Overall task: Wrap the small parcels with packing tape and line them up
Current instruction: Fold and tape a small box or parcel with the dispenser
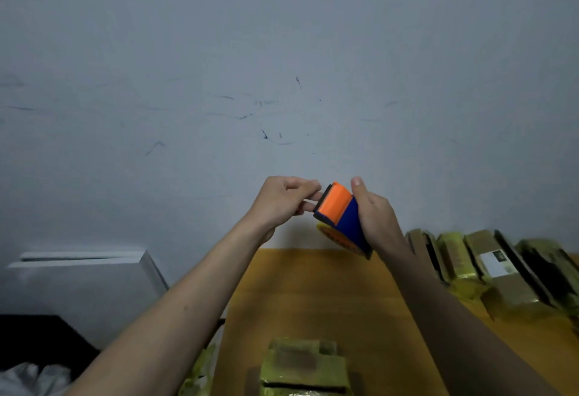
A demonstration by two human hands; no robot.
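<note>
Both hands raised above the far edge of the table [307, 295], in front of a scuffed grey wall [282, 66].

Right hand [376, 217]: wrapped around the blue body of a tape dispenser [341, 217], thumb up along its far side. Dispenser tilted, orange front plate facing up and left, yellow tape roll [340, 240] partly visible beneath the blue shell.

Left hand [282, 201]: fingers curled, fingertips pinched at the orange end of the dispenser. Probably on the tape end, but tape itself too thin and blurred to confirm.

Table: wooden, yellowish-brown top. Near edge, centre: one parcel [305, 367] in yellowish tape, lying flat, partly cut off by the bottom of the view. Right side of the table, running from the far edge toward the near right corner: row of wrapped parcels [488, 270], side by side and touching, glossy yellow-green tape over brown card, one with a white label. Blurred at the right edge of view.

Left of the table: white flat-topped unit [94, 286] against the wall, dark surface [37, 339] below it, crumpled pale plastic [31, 377] at the bottom left corner. More yellowish tape or wrap [200, 370] hanging off the table's left edge, unclear what.
</note>
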